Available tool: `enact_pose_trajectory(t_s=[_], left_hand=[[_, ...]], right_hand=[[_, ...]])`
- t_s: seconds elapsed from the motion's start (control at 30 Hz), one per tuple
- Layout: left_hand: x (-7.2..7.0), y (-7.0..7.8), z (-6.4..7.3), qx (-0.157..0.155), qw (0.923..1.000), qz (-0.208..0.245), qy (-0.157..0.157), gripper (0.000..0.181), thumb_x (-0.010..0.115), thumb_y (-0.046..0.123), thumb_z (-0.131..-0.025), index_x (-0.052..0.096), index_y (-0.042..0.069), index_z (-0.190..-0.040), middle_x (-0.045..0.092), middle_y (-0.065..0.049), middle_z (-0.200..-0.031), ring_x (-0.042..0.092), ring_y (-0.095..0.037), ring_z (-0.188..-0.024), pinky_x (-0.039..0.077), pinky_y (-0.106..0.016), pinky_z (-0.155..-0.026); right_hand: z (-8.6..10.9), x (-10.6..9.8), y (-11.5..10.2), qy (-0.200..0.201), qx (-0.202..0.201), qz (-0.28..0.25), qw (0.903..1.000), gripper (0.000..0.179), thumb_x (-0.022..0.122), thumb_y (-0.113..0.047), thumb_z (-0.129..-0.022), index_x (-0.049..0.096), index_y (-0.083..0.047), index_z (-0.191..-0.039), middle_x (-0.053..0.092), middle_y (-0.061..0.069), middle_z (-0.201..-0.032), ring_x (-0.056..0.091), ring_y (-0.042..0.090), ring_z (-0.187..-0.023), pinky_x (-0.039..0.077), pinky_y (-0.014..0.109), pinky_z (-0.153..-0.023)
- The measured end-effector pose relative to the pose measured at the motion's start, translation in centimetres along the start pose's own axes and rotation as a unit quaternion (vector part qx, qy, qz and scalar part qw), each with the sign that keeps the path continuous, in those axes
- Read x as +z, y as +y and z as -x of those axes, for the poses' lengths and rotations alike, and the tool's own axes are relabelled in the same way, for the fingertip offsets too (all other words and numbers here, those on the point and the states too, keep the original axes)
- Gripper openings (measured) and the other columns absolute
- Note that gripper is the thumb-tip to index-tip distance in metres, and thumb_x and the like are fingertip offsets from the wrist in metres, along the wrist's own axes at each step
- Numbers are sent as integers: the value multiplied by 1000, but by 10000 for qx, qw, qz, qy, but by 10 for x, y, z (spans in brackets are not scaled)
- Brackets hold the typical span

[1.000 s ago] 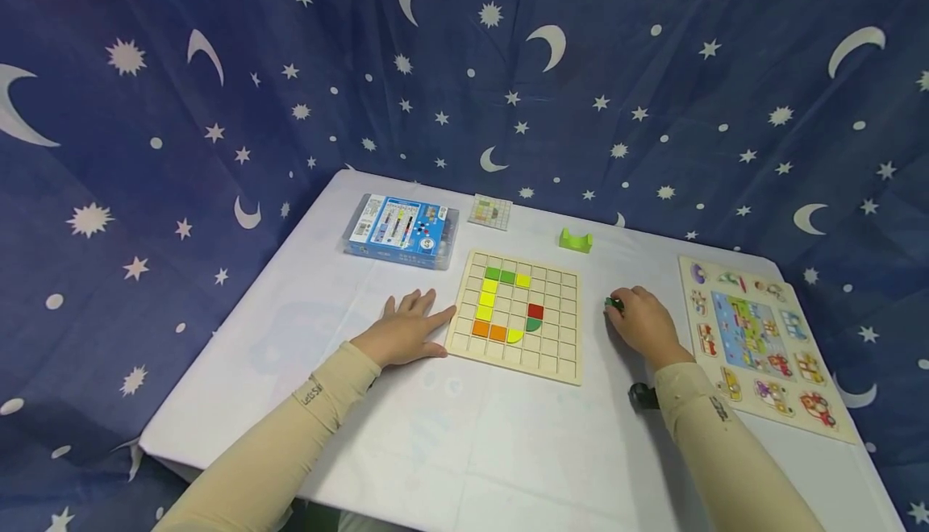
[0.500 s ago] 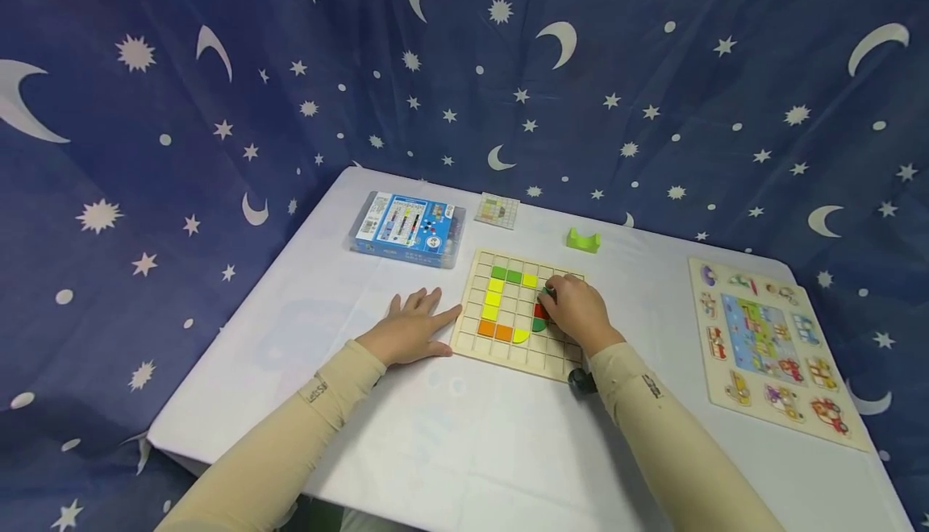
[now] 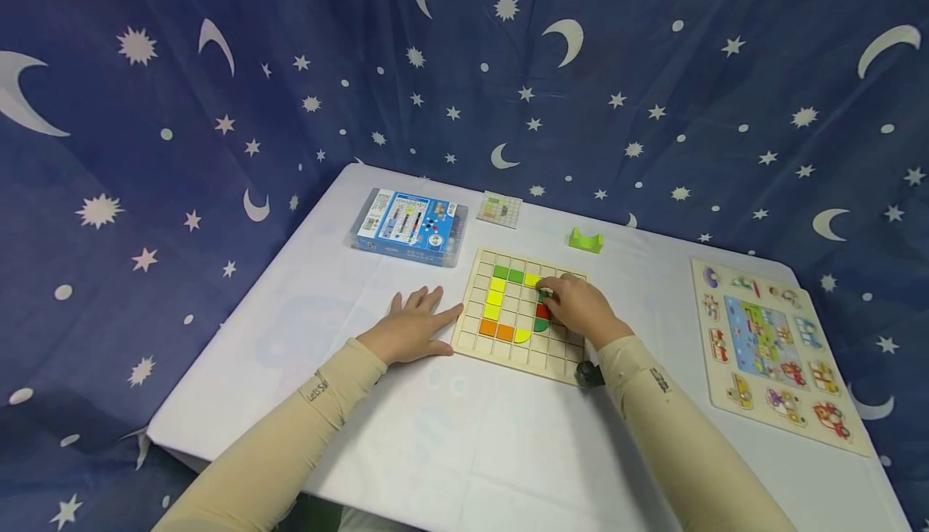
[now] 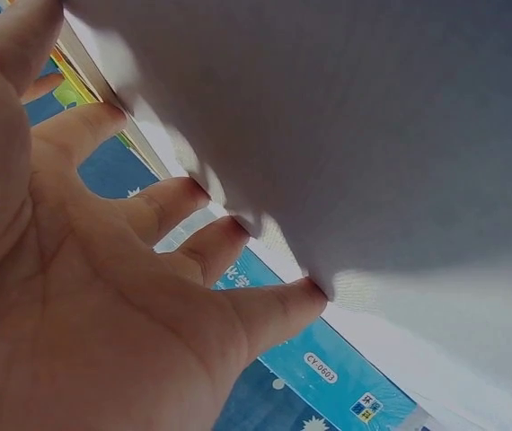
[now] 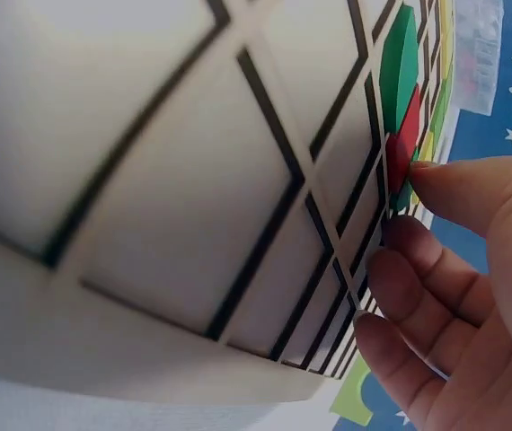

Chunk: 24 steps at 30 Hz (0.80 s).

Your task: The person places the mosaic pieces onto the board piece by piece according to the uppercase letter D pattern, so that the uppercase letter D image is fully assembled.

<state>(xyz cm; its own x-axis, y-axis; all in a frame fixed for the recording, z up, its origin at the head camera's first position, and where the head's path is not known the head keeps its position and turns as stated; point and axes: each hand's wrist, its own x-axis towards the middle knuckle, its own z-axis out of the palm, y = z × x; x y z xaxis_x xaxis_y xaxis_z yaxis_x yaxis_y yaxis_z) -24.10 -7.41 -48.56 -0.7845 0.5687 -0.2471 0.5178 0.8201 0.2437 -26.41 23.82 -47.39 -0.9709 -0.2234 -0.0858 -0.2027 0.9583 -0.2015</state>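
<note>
A wooden grid board (image 3: 501, 357) lies mid-table, with green, yellow, orange and red tiles set in its squares. My right hand (image 3: 586, 308) is over the board's right part. Its thumb and fingers pinch a small dark green tile (image 5: 405, 194) at the square just beyond the red tile (image 3: 543, 311). On the near side of the red tile lies a rounded green tile (image 5: 400, 76). My left hand (image 3: 410, 329) rests on the table with fingers spread, its index fingertip at the board's left edge. In the left wrist view the fingertips press on the white cloth.
Behind the board are a plastic box with a blue label (image 3: 414, 226), a small pattern card (image 3: 499, 209) and a lime-green holder (image 3: 585, 241). A wooden picture puzzle (image 3: 758, 338) lies at the right. A starry blue curtain (image 3: 464, 72) closes off the back.
My right hand has moved left from the table beside the puzzle to the board, bringing the dark green tile to the square beyond the red one. My left hand has stayed at the board's edge.
</note>
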Motion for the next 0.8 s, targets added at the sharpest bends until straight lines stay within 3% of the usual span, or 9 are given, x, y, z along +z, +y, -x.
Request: enact_pose_trajectory(t_s=[0.2, 0.43, 0.8], left_hand=[[1, 0, 0, 21, 10000, 21, 51, 78, 60, 59, -90, 30, 31, -157, 18, -18, -164, 14, -42, -150, 14, -70, -113], [1, -1, -2, -35, 10000, -7, -11, 78, 59, 60, -90, 29, 32, -157, 16, -17, -164, 12, -41, -150, 13, -69, -113], [-2, 2, 4, 45, 9999, 122, 95, 78, 62, 56, -90, 32, 29, -156, 18, -20, -163, 14, -43, -149, 14, -71, -112]], right_hand=[[0, 1, 5, 99, -15, 25, 9999, 30, 63, -17, -97, 68, -12, -127, 70, 12, -114, 66, 26, -98, 53, 46, -87], [1, 1, 6, 154, -127, 47, 9998, 33, 66, -22, -96, 67, -15, -128, 67, 9, -105, 63, 23, -88, 54, 44, -81], [-1, 1, 3, 473, -567, 509, 9960, 29, 73, -26, -91, 73, -11, -116, 68, 7, -97, 65, 22, -83, 55, 42, -80]])
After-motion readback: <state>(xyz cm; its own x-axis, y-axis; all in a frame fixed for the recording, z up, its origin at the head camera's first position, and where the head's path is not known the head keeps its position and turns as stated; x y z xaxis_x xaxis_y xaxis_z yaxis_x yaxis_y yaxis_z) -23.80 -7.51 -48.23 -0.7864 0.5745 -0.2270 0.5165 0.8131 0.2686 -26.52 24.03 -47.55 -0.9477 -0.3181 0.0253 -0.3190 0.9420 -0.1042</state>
